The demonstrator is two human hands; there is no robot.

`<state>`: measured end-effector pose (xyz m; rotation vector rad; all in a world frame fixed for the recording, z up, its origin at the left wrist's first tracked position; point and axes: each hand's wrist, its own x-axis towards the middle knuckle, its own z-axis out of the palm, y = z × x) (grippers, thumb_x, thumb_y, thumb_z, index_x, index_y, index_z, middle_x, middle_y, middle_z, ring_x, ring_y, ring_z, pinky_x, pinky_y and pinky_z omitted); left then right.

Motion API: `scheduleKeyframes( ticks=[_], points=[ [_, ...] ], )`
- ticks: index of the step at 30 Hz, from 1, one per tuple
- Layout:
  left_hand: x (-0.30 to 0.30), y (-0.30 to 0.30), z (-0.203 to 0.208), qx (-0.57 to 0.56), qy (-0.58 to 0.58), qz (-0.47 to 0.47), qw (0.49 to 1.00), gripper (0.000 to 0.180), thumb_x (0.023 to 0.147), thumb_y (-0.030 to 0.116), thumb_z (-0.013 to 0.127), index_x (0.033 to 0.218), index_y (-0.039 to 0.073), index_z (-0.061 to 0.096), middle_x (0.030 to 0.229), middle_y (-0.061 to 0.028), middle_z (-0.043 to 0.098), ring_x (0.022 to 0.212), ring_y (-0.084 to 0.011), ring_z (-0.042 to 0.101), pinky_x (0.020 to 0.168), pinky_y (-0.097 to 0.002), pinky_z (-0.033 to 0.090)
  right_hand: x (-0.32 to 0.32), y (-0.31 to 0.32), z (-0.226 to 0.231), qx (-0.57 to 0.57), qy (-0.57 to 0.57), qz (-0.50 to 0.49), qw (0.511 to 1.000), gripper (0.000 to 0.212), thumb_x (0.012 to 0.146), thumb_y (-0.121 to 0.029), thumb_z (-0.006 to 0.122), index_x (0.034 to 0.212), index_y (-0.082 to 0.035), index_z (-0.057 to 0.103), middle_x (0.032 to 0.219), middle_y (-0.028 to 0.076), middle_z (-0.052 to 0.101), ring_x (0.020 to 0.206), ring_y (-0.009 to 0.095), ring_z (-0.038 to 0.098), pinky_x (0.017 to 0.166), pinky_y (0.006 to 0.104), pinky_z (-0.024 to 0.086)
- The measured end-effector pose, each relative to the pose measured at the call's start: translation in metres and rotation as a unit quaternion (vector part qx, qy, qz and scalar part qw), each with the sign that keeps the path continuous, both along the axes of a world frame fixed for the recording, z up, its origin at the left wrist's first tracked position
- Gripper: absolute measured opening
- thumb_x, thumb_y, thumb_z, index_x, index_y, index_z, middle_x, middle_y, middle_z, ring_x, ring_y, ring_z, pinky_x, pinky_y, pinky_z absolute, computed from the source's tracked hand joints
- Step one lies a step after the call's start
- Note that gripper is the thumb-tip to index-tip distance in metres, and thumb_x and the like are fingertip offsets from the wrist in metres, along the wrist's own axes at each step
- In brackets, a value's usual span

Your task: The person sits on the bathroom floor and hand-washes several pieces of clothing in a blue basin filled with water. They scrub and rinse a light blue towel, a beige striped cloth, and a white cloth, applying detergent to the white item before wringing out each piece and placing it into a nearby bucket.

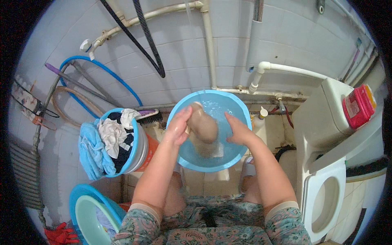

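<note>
My left hand (179,126) is closed on the side of a wet, beige, shoe-shaped item (203,124) with a rounded end, tilted over a light blue basin (190,162). Its exact kind is hard to make out. Water fills the basin, and bubbles ripple on the surface near the far side. Below the item, another beige shape with a small whitish patch (218,150) shows blurred in the water. Apart from the item, at the basin's right side, my right hand (239,130) holds nothing, its thumb and fingers spread.
At left stands a bucket (141,147) heaped with clothes and a light blue towel (94,151); a brush (150,117) lies behind it. Nested basins (77,200) and red gloves (61,234) sit lower left. A toilet (322,106) is at right, a pump bottle (260,118) beside the basin.
</note>
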<state>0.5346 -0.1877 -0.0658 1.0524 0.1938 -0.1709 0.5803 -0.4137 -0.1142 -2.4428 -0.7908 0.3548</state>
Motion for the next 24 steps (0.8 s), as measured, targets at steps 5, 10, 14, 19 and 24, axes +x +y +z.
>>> scheduleKeyframes(
  ticks=[5,10,14,19,24],
  points=[
    [-0.008,-0.008,0.039,-0.278,-0.063,-0.030,0.958,0.033,0.092,0.033,0.040,0.110,0.007,0.051,0.106,-0.0073,0.056,0.100,-0.0208,0.053,0.089,-0.0373,0.042,-0.018,0.022,-0.024,0.088,-0.047,0.017,0.995,0.102,0.050,-0.026,0.080,0.133,-0.002,0.025,0.134,0.019,0.033,0.126,0.031,0.028,0.104,0.0368,0.025],
    [-0.021,-0.016,0.068,-0.364,-0.066,-0.005,0.929,0.034,0.093,0.032,0.038,0.111,0.006,0.050,0.109,-0.0081,0.056,0.102,-0.0219,0.052,0.090,-0.0390,0.041,-0.019,0.054,-0.028,0.314,0.294,-0.036,0.902,0.069,0.070,-0.034,0.068,0.125,-0.004,0.039,0.125,0.013,0.045,0.115,0.026,0.041,0.095,0.0389,0.033],
    [-0.015,0.013,0.058,-0.300,-0.113,0.034,0.947,0.036,0.094,0.029,0.035,0.115,0.002,0.047,0.115,-0.0132,0.053,0.107,-0.0267,0.050,0.094,-0.0419,0.038,-0.002,0.051,-0.012,0.513,0.388,-0.250,0.724,0.043,0.084,-0.031,0.052,0.120,-0.008,0.045,0.109,0.007,0.054,0.097,0.018,0.050,0.081,0.0357,0.041],
    [-0.016,0.052,-0.013,0.337,-0.082,-0.107,0.932,0.041,0.088,0.030,0.047,0.117,0.001,0.046,0.107,-0.0151,0.057,0.099,-0.0286,0.056,0.083,-0.0384,0.045,0.019,0.038,-0.024,0.454,0.285,-0.350,0.768,0.035,0.085,-0.017,0.047,0.119,-0.011,0.047,0.100,0.007,0.058,0.086,0.021,0.056,0.072,0.0364,0.045],
    [-0.048,0.049,-0.021,0.749,-0.112,-0.093,0.646,0.035,0.082,0.029,0.054,0.106,0.005,0.053,0.093,-0.0171,0.060,0.085,-0.0315,0.059,0.071,-0.0412,0.047,0.021,0.039,-0.058,0.185,0.034,-0.195,0.963,0.052,0.078,-0.006,0.050,0.128,-0.016,0.041,0.115,0.016,0.050,0.103,0.033,0.051,0.086,0.0415,0.042]
  ],
)
